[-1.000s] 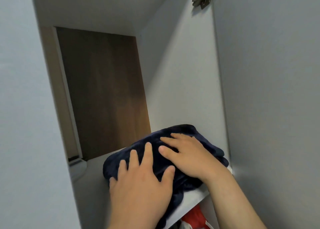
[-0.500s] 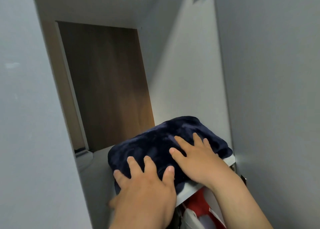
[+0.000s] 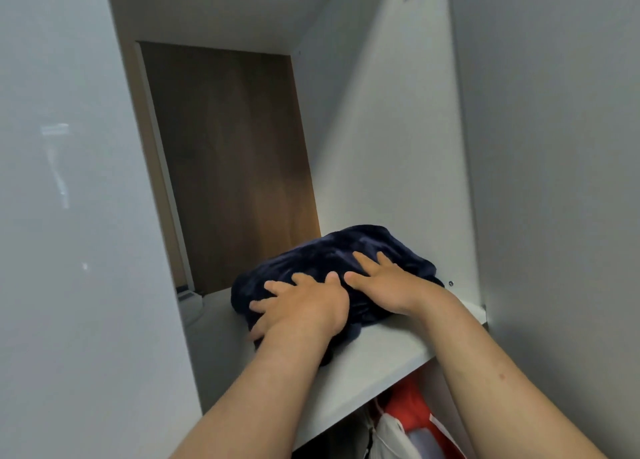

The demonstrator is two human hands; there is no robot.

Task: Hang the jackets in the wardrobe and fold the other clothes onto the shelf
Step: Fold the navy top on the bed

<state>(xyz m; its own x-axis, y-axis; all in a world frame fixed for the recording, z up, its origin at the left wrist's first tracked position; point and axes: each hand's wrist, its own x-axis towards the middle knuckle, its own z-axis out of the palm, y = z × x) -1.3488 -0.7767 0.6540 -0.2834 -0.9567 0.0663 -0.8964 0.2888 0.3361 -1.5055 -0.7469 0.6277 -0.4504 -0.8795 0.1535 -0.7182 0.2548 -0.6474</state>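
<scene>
Both the left hand (image 3: 302, 304) and the right hand (image 3: 388, 283) press flat, fingers spread, on the folded navy garment (image 3: 349, 247) lying on the wardrobe shelf (image 3: 381, 358), which looks soft, light and squashy, best pushed from its near edge.

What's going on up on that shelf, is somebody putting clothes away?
Yes. A person has both hands on a folded dark blue garment lying on the white wardrobe shelf. The left hand and right hand rest flat on top with fingers spread, pressing it down rather than gripping it. Under the shelf, a red garment and a white garment show.
</scene>
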